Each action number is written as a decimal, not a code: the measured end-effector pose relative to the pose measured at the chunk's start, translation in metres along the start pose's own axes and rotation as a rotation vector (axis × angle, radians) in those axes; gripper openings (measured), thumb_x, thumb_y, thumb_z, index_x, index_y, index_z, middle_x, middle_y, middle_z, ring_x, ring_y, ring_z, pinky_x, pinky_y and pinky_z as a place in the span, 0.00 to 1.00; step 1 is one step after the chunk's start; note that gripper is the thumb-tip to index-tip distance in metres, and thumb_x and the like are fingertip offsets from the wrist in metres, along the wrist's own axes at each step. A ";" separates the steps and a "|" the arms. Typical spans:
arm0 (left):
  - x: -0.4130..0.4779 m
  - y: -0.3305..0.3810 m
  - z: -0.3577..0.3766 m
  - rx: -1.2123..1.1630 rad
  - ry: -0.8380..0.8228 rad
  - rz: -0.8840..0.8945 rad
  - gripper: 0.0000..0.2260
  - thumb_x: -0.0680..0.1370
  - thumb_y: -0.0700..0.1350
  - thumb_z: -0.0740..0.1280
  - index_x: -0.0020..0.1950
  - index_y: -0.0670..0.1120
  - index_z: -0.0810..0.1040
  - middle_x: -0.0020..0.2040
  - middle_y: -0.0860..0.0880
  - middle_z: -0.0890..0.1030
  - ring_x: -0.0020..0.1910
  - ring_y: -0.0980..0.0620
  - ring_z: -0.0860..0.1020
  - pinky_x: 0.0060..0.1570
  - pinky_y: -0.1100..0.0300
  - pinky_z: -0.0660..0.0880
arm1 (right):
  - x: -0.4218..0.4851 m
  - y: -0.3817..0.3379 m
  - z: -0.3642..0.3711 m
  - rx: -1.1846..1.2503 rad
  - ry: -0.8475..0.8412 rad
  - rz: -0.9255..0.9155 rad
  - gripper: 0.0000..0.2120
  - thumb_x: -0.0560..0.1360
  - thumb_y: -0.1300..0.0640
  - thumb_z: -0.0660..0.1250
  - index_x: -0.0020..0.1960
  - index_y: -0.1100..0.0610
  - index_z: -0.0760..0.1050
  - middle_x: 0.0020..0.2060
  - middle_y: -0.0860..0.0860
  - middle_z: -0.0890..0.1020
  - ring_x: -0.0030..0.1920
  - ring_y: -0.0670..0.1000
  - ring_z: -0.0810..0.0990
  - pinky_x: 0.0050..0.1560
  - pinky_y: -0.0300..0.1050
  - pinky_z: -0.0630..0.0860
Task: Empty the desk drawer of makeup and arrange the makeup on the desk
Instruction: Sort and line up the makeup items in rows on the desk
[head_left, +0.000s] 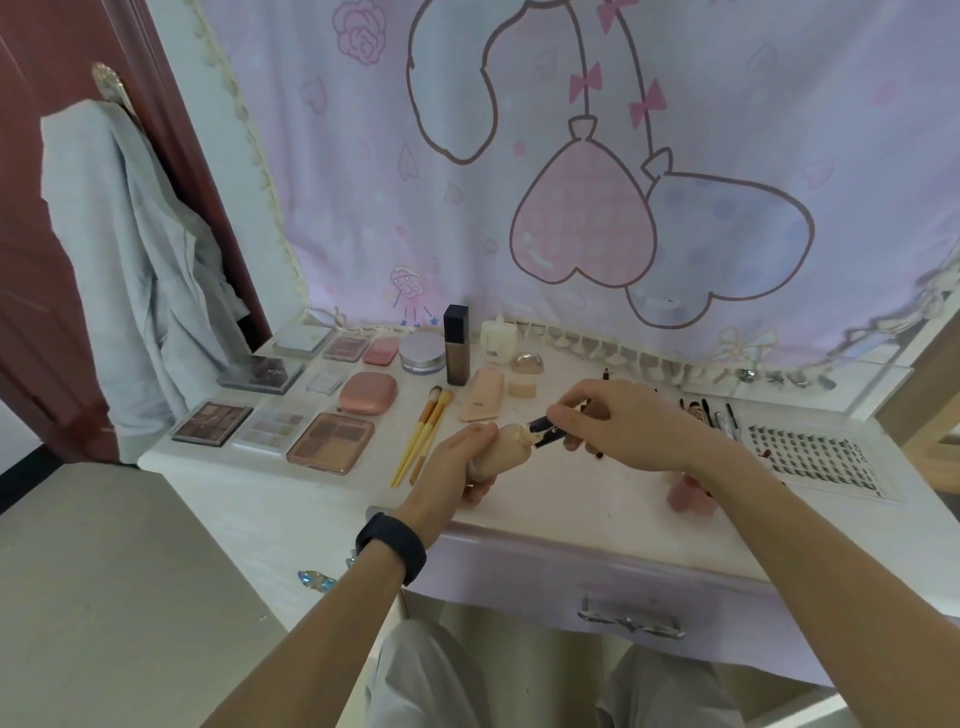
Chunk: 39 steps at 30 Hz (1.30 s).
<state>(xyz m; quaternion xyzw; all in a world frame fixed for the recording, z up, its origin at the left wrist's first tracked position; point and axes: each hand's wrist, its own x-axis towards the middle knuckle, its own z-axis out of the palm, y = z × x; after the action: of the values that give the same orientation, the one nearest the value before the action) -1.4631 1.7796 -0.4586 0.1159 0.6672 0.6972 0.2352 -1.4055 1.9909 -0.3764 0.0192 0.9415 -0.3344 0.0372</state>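
Note:
My left hand grips a beige foundation bottle above the white desk. At the bottle's neck, my right hand pinches its black pump top; a thin dark pencil pokes out below the right palm. Makeup lies in rows on the desk: eyeshadow palettes, a pink compact, two yellow-handled brushes, a peach tube, a tall dark-capped bottle and a round lilac jar. The lilac drawer under the desk front is closed.
A tray of false lashes and several dark pencils lie at the right. A small pink item sits under my right forearm. A cartoon curtain hangs behind the desk; a grey garment hangs on the door at left.

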 end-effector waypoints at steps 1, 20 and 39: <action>0.001 -0.001 -0.001 -0.004 0.012 -0.003 0.14 0.83 0.54 0.60 0.53 0.45 0.78 0.32 0.50 0.72 0.28 0.54 0.69 0.30 0.61 0.64 | 0.000 -0.001 0.000 -0.019 0.000 0.000 0.12 0.80 0.37 0.61 0.51 0.42 0.77 0.39 0.39 0.86 0.38 0.47 0.83 0.45 0.46 0.80; 0.005 0.001 -0.017 -0.208 0.018 -0.052 0.14 0.78 0.55 0.68 0.56 0.47 0.80 0.38 0.45 0.80 0.30 0.52 0.72 0.33 0.60 0.68 | 0.000 0.009 0.008 0.328 0.191 -0.056 0.11 0.83 0.55 0.62 0.58 0.40 0.77 0.50 0.44 0.83 0.44 0.45 0.84 0.48 0.43 0.80; 0.014 0.019 -0.052 0.095 0.006 0.065 0.21 0.68 0.49 0.75 0.61 0.51 0.78 0.60 0.46 0.80 0.57 0.45 0.81 0.50 0.55 0.81 | 0.007 0.034 0.064 1.497 0.385 0.220 0.16 0.75 0.54 0.73 0.58 0.63 0.83 0.46 0.56 0.86 0.39 0.48 0.82 0.41 0.40 0.81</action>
<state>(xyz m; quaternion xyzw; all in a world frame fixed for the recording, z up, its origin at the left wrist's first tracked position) -1.5032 1.7405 -0.4469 0.1464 0.6960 0.6725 0.2048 -1.4067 1.9769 -0.4479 0.1903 0.4477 -0.8659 -0.1167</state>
